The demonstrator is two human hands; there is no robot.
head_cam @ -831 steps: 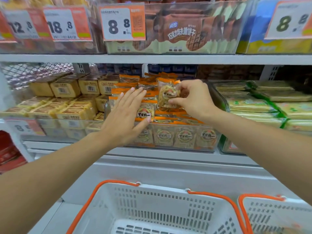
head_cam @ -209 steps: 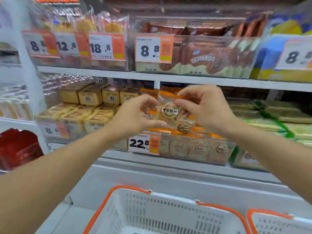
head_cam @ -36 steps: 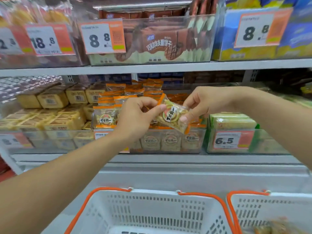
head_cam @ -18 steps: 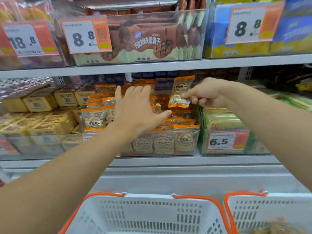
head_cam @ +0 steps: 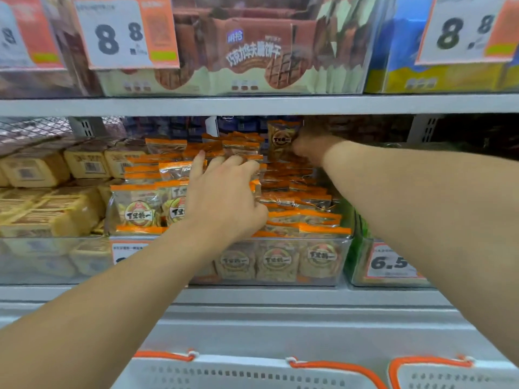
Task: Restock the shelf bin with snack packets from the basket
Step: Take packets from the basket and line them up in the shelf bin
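The right hand (head_cam: 310, 148) reaches deep under the upper shelf (head_cam: 258, 105) and pinches one orange-edged snack packet (head_cam: 281, 140) by its right side, holding it upright above the back rows of the clear shelf bin (head_cam: 323, 259). The left hand (head_cam: 224, 197) lies palm down on the packets stacked in the middle of that bin, its fingers spread and slightly bent, pressing on the stack without gripping any single packet. The bin stands on the lower shelf and is filled with matching packets, each with a round label, standing in rows at the front and piled flatter toward the back. Just left of it sits a bin of yellow wrapped cakes (head_cam: 50, 209); just right, a bin of green packets with a 6.5 price tag (head_cam: 391, 261). Along the bottom edge show the rims of two white baskets with orange handles, the left basket (head_cam: 238, 373) and the right basket (head_cam: 455, 373); their insides are out of view.
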